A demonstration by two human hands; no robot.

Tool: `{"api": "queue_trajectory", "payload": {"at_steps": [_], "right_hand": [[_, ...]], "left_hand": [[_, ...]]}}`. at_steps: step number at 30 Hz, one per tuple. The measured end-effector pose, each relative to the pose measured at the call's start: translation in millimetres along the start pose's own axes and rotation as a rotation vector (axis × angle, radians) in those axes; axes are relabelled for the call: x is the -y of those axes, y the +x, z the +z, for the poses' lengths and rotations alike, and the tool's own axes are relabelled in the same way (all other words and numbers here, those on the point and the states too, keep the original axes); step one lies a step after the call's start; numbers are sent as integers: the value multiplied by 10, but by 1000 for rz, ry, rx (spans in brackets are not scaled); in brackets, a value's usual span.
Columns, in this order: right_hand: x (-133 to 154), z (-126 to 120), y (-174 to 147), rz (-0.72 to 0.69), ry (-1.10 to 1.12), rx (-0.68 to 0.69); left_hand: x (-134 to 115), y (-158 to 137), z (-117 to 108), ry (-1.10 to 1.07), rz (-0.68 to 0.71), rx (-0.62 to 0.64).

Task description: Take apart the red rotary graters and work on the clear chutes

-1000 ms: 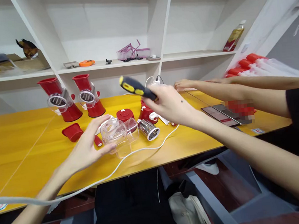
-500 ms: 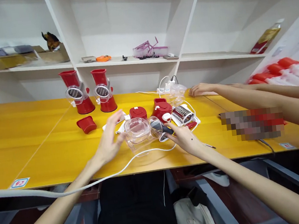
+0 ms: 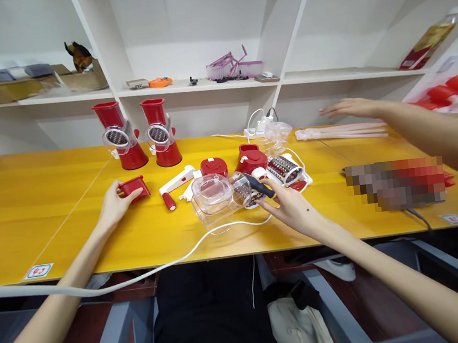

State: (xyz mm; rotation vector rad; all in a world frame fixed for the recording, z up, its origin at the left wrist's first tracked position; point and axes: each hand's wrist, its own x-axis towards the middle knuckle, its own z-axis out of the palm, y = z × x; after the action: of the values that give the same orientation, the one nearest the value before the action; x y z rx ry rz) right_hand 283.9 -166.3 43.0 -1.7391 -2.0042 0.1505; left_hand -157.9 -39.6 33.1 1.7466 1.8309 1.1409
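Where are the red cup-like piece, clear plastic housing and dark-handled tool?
Red cup-like piece (image 3: pixel 137 185), head view: body.
Clear plastic housing (image 3: pixel 214 194), head view: main body.
Dark-handled tool (image 3: pixel 261 185), head view: handle.

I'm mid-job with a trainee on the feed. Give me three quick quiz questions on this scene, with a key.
1. What does the person's left hand have its thumb and fingers on?
A) the orange item
B) the small red piece
C) the clear plastic bottle
2. True or false: the person's right hand is holding the white crank.
3. How many assembled red graters stand upright at the back left of the yellow table?

Key:
1. B.
2. False; it holds a dark-handled tool.
3. Two.
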Motion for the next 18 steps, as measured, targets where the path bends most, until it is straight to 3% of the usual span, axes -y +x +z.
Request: {"api": "queue_trajectory", "payload": {"at_steps": [6, 8, 11, 18], "right_hand": [[18, -287, -218, 60, 70, -177], [29, -332, -255, 104, 106, -234], [52, -349, -283, 134, 165, -293], [174, -396, -230, 74, 234, -396]], "left_hand": [[-79, -591, -30, -52, 268, -53], [-169, -781, 75, -38, 383, 44], [-308, -970, 306, -95, 396, 172], [-441, -819, 604, -21, 475, 271]]}}
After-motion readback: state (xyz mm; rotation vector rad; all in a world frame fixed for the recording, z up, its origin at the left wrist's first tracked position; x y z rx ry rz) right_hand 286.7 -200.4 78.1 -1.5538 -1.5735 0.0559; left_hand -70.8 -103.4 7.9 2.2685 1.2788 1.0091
